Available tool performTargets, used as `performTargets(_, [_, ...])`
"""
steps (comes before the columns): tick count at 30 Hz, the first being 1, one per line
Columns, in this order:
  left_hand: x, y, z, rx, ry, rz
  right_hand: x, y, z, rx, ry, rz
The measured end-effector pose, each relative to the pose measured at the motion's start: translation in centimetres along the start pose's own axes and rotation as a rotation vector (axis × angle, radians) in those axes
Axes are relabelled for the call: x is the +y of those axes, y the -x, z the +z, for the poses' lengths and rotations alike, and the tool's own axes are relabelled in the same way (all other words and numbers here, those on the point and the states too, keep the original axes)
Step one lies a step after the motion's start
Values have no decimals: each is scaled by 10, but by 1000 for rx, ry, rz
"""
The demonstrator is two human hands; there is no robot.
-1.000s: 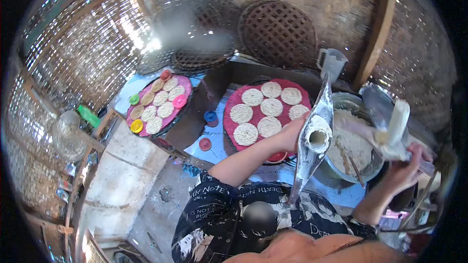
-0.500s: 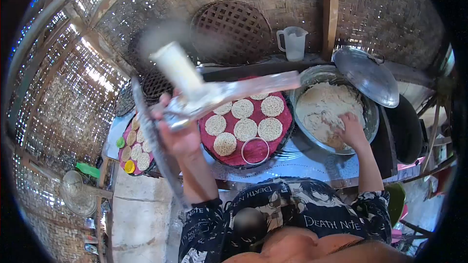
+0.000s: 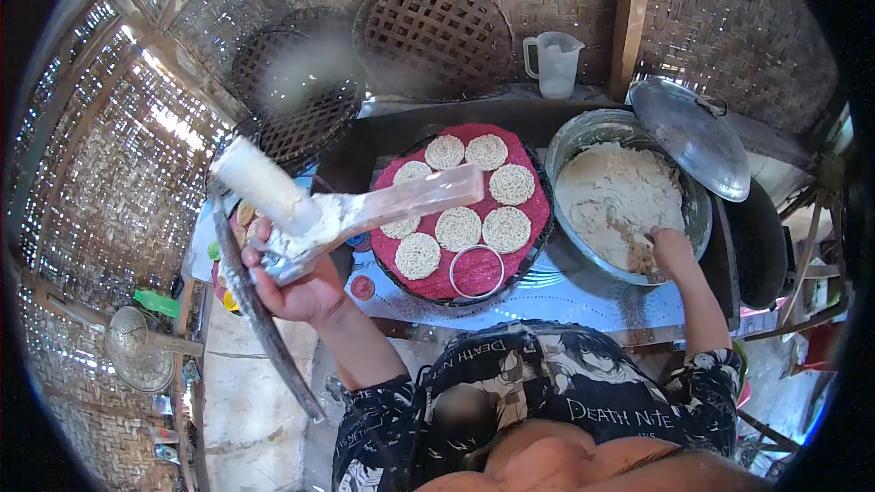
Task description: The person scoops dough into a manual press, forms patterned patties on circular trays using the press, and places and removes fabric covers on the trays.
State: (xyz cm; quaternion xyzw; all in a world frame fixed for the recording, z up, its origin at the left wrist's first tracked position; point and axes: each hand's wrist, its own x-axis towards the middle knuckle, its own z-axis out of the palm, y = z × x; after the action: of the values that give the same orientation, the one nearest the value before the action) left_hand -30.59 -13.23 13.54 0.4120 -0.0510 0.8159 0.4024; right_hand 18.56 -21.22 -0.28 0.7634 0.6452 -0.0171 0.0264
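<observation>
A desk (image 3: 583, 308) covered in a pale cloth spans the space before the person. In the middle of it, close to the front edge, a round tray (image 3: 540, 210) is lined with red cloth. Towards the right end stands a wide metal pot (image 3: 696, 217) with a pale, thick mixture (image 3: 612, 187) in it, browner on the side nearer the front edge. Beyond the back edge, left of centre, a round lattice basket (image 3: 436, 36) leans upright. A long metal bar (image 3: 248, 296), seen nearly edge-on, and a plunger (image 3: 324, 219), a white cylinder set on a flat handle, are both up in the air over the left half of the desk, the handle's end above the tray. A metal lid (image 3: 690, 138) rests tilted on the pot's rim, towards the back right corner. The left hand (image 3: 305, 287) is closed around the plunger, its fingers touching the bar as well. The right hand (image 3: 673, 253) reaches over the pot's front rim with fingers curled at the mixture; whether they close on any of it, I cannot tell. A clear jug (image 3: 557, 66) stands at the back edge, behind the pot. Pale, stringy discs (image 3: 458, 230) lie flat on the red lining. A thin white ring (image 3: 503, 271) lies there too, near the front edge. The smallest thing is a red cap (image 3: 363, 288), left of the tray by that same edge.
</observation>
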Motion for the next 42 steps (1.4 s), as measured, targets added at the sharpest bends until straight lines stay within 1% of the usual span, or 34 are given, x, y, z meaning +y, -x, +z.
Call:
performTargets(2, [8,3,-17,46,-44,46,10,3,-16,-15,42,-1])
performTargets(3, [12,3,-25,17,79,10,17,3,-21,-25,62,9])
performTargets(5, [14,6,-20,-34,57,-34,33,-2,-28,43,138,-26])
performTargets(6, [12,6,-26,15,-15,17,37,-4,-31,72,176,-44])
performTargets(7, [8,7,-17,29,-5,-1,39,-7,-33,36,206,-24])
performTargets(9, [4,7,-21,-66,152,-140,36,-15,-36,-23,264,3])
performTargets(12, [-6,11,-11,65,-57,-84,35,-19,-31,-88,281,-9])
performTargets(15, [-6,11,-6,48,-5,-102,36,-25,-15,-40,159,19])
performTargets(16, [-4,11,-5,86,-43,-97,32,-31,-11,-77,122,63])
performTargets(18, [-3,11,-3,53,-6,-102,33,-44,23,-65,83,18])
performTargets(19, [-1,11,-3,36,12,-100,28,-46,25,-56,64,-8])
performTargets(20, [3,10,-4,16,-32,-94,23,-48,27,-72,-3,-6])
performTargets(24, [21,15,-9,84,-152,-48,10,-58,45,-126,-22,-34])
performTargets(27, [30,18,-5,19,-91,-93,10,-54,53,-167,-86,-62])
performTargets(30, [30,19,-9,-35,-92,-118,5,-46,56,-218,-173,-85])
performTargets(32, [24,21,-11,-80,-72,-138,4,-40,57,-243,-260,-83])
performTargets(35, [5,25,-3,-124,-89,-139,10,-34,54,-298,-289,-110])
performTargets(38, [-13,26,3,-144,-128,-160,24,-28,30,-299,-269,-105])
performTargets(39, [-19,27,11,-133,-133,-168,28,-25,9,-395,-371,-39])
performTargets(41, [-25,28,11,-79,-212,-360,37,-15,-49,-583,-565,93])
performTargets(42, [-36,26,20,-133,-177,-430,43,-8,-71,-561,-602,67])
